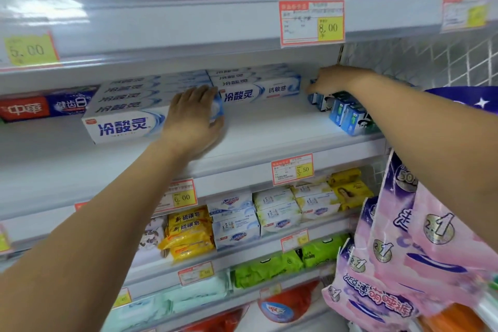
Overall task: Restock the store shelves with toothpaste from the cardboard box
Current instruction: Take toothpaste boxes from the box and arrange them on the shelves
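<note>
Toothpaste cartons (pixel 126 121) lie in a white-and-blue stack at the front of the middle shelf (pixel 269 129). Your left hand (pixel 192 116) is clamped on the stack's right end, fingers over the top and thumb low on the end face. Slide the stack back as one block, squaring it to the shelf edge, until it sits in line with the second stack (pixel 258 90) just behind and to its right. Press evenly so the upper cartons do not shear off the lower ones, and leave the printed faces outward. Your right hand (pixel 330 79) has its fingers curled down over the rearmost of the small blue cartons (pixel 347 116) at the right of the same shelf. It looks like a pinch, probably to hold that row aside, so leave a gap between it and the toothpaste. The cardboard box is out of view, so the remaining stock cannot be judged. Your left palm hides the stack's end, the right fingertips are hidden behind the carton, and the small print on the price tags is too blurred to read.
</note>
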A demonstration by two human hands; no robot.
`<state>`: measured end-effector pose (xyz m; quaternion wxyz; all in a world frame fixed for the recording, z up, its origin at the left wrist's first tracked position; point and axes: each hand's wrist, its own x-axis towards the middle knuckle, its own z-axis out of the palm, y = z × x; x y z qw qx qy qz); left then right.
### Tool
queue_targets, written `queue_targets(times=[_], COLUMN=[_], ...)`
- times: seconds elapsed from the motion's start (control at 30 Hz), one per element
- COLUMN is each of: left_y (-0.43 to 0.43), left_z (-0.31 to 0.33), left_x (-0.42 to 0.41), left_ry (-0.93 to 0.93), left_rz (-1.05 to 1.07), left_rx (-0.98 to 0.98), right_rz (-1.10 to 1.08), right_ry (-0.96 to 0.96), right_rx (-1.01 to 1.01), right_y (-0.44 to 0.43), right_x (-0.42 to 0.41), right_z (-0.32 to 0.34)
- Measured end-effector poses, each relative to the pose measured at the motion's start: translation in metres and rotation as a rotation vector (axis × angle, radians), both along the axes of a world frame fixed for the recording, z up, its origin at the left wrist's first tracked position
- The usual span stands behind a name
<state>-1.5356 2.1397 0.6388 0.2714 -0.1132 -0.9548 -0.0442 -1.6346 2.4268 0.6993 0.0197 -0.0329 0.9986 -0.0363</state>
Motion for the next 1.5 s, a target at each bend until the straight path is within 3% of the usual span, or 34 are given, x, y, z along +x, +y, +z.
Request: queue_targets(times=[0.2,0.33,0.43,0.57,0.67,0.77,0.83,0.93,1.03,1.2,1.5], left_y=[0.0,0.0,-0.003,-0.004,0.014,0.037,0.043,0.037,0.02,-0.018,-0.075], left_z=[0.003,0.004,0.004,0.008,0.017,0.006,-0.01,-0.058,-0.128,-0.251,-0.423], left_x=[0.003,0.005,0.004,0.003,0.038,0.103,0.146,0.192,0.228,0.276,0.356], left_ry=[-0.018,-0.033,-0.065,-0.136,-0.201,-0.049,0.032,-0.038,-0.246,-0.659,-1.082], left_rz=[-0.01,-0.015,-0.021,-0.028,-0.11,-0.246,-0.331,-0.366,-0.332,-0.163,0.136], left_rx=[0.012,0.025,0.038,0.054,0.23,0.366,0.492,0.583,0.64,0.672,0.667], right_rz=[-0.079,-0.089,-0.125,-0.147,0.018,0.152,0.187,0.243,0.242,0.117,-0.141], right_ry=[-0.139,-0.138,-0.085,0.149,0.419,0.6,0.619,0.543,0.362,-0.105,-0.5], right_rx=[0.245,0.28,0.199,0.11,-0.049,-0.267,-0.364,-0.466,-0.483,-0.352,-0.324], right_y=[-0.006,-0.014,-0.017,-0.028,-0.048,-0.066,-0.075,-0.085,-0.092,-0.098,-0.117], right_x=[0.031,0.038,0.045,0.063,0.105,0.162,0.198,0.247,0.291,0.346,0.438], right_z=[0.016,0.01,0.009,0.013,0.015,0.003,-0.013,-0.059,-0.132,-0.261,-0.481])
